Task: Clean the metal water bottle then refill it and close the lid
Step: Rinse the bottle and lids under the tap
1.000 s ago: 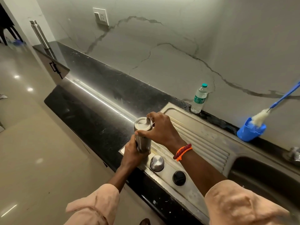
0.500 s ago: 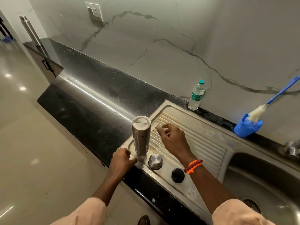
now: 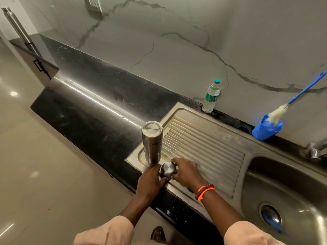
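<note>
Head view: nearest, gripping a rounded, brushed steel lid [image 3: 169, 169] from the right with curled fingers of the right hand [image 3: 186, 174], beaded orange and red bands circling its wrist. Resting beside it at the bottle's foot, the left hand [image 3: 150, 181], fingers bent, grasp impossible to tell. Standing upside down on the ribbed steel drainboard [image 3: 208, 149], the smooth cylindrical metal water bottle [image 3: 152, 143]. Further back, leaning against veined marble, a clear plastic bottle [image 3: 211, 96] and a blue cup [image 3: 265, 129] holding a fluffy brush [image 3: 277, 114].
</note>
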